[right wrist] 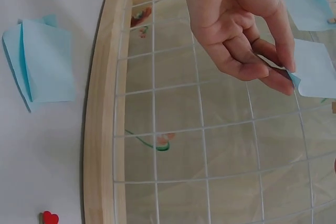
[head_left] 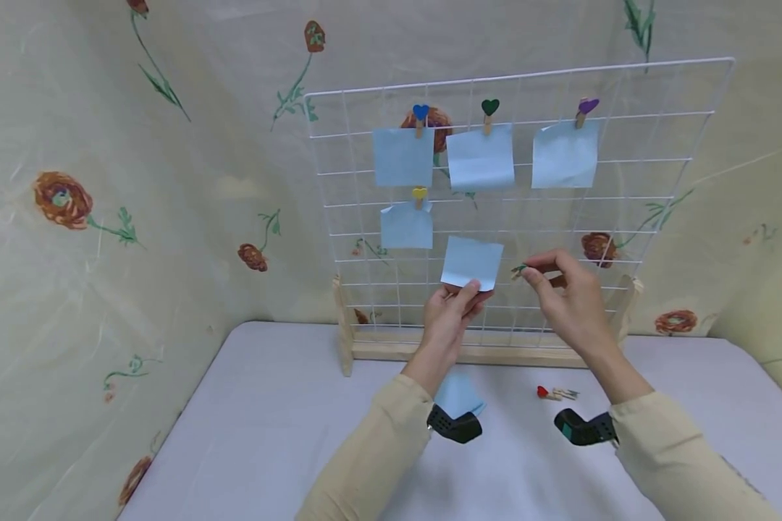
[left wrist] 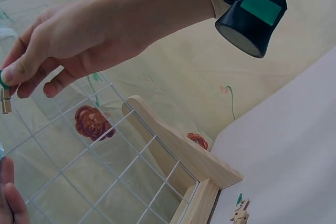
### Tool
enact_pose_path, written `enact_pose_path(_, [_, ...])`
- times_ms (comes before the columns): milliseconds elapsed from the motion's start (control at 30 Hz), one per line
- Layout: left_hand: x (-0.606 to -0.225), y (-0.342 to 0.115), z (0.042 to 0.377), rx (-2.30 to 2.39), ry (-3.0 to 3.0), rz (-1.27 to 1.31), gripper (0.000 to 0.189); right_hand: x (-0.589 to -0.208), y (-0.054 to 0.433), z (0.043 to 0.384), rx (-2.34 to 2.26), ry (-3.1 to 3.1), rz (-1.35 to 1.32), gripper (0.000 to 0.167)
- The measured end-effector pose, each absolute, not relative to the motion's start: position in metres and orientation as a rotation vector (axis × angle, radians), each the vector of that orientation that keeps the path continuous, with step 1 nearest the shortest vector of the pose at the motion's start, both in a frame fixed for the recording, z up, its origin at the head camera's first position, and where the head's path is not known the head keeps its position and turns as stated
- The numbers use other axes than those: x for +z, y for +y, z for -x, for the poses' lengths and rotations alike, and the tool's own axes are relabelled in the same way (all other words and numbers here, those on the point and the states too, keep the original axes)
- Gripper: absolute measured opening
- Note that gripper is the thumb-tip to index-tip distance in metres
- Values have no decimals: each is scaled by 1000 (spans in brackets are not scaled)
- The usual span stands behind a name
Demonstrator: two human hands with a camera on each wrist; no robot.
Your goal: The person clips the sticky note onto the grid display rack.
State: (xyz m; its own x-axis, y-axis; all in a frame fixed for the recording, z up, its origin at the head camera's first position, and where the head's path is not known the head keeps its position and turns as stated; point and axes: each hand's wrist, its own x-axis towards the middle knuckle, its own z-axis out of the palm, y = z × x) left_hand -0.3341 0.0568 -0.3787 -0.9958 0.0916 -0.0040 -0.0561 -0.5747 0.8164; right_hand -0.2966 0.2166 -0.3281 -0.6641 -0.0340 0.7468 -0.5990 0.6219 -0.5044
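My left hand (head_left: 448, 316) pinches a light blue paper note (head_left: 472, 262) by its lower edge, thumb in front, before the white wire grid (head_left: 520, 232). In the right wrist view the note's corner is between thumb and fingers. To its right, my right hand (head_left: 570, 297) pinches a small wooden clothespin (left wrist: 6, 100) with a green top between thumb and fingertips, apart from the note. Three blue notes hang in the upper row under clothespins with blue, dark green and purple hearts. A fourth note (head_left: 407, 226) hangs below under a yellow heart clothespin (head_left: 419, 194).
The grid stands in a wooden base (head_left: 495, 354) on a white-covered table (head_left: 267, 434). Loose blue notes (right wrist: 47, 61) lie on the table under my left forearm. Several clothespins (head_left: 563, 394), one with a red heart (head_left: 542, 391), lie near my right forearm. A flowered cloth hangs behind.
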Motion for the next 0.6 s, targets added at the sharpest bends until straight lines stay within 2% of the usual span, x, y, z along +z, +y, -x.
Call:
enact_pose_path(200, [-374,59,335,2734,1391,-53,14,-322,215,300,1006,-2107,-509,12])
enact_pose_path(600, [-368,65,340,2758,1382,-23,18,-307,211,307,960,-2114,-535,15])
